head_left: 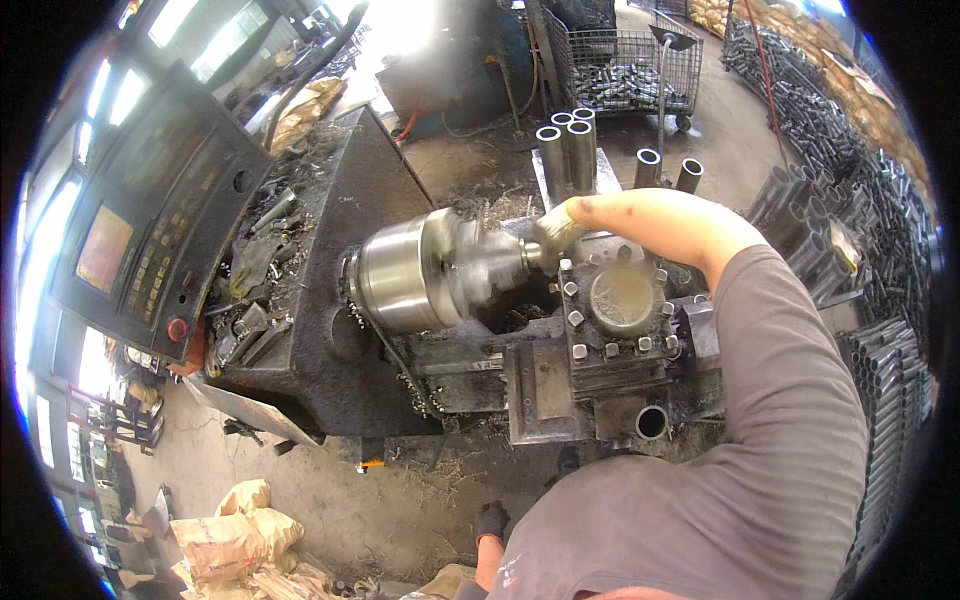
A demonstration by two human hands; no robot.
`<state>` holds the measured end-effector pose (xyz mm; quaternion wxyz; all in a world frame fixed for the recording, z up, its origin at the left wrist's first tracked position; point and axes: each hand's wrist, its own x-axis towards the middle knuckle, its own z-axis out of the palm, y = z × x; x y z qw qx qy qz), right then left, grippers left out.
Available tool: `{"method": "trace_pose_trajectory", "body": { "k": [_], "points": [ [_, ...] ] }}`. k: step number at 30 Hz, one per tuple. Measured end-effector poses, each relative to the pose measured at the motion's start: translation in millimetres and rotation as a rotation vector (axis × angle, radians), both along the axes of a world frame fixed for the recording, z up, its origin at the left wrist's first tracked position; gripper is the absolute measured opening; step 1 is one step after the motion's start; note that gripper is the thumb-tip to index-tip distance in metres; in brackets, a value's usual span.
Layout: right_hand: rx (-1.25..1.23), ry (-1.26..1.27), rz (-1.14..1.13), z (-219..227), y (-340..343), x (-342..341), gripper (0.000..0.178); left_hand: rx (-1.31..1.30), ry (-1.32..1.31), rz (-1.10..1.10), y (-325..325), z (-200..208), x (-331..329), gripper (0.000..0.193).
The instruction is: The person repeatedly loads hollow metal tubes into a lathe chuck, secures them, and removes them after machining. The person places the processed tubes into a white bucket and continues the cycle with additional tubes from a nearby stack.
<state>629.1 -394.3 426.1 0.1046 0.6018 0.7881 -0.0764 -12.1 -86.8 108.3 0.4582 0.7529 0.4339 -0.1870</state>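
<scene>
My right hand (555, 232), in a pale glove, reaches over the lathe and closes around the end of a short metal tube (505, 265) that sticks out of the shiny steel chuck (405, 275). The chuck face and the tube look blurred. Just below my forearm sits the square tool post (620, 300) with its bolts. My left hand (490, 520), in a dark glove, hangs low by my side above the floor, touching nothing I can see; its fingers are too small to read.
Several grey tubes (567, 150) stand upright behind the chuck. A dark control panel (150, 230) with an orange screen is on the left. Stacked tubes (880, 250) fill the right side, a wire cart (625, 65) stands at the back, and paper sacks (235, 545) lie on the floor.
</scene>
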Motion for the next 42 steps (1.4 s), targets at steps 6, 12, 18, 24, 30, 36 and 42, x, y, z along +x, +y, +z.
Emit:
{"method": "trace_pose_trajectory", "body": {
  "k": [6,12,18,24,30,36,42],
  "points": [
    [-0.375,0.567,-1.17,-15,-143,-36,0.03,0.097,-0.062,-0.051,-3,48,25,0.04],
    [0.076,0.02,-1.173,-58,-187,-90,0.027,0.288,-0.354,-0.203,-5,159,99,0.036],
    [0.256,0.04,-1.429,-9,-187,-111,0.046,0.837,-1.285,-0.703,-52,295,233,0.034],
    [0.62,0.175,-1.432,58,-177,-155,0.041,1.263,-0.933,-1.211,-131,384,463,0.067],
    [0.952,0.172,-1.359,87,-220,-281,0.038,1.261,-0.049,-1.72,-194,349,559,0.044],
    [0.409,0.557,-1.478,32,-202,-420,0.049,0.865,-0.643,-1.282,-188,391,570,0.041],
    [0.49,0.611,-1.519,-26,-92,-426,0.067,0.409,-1.347,-1.007,-153,458,469,0.034]
  ]
}}
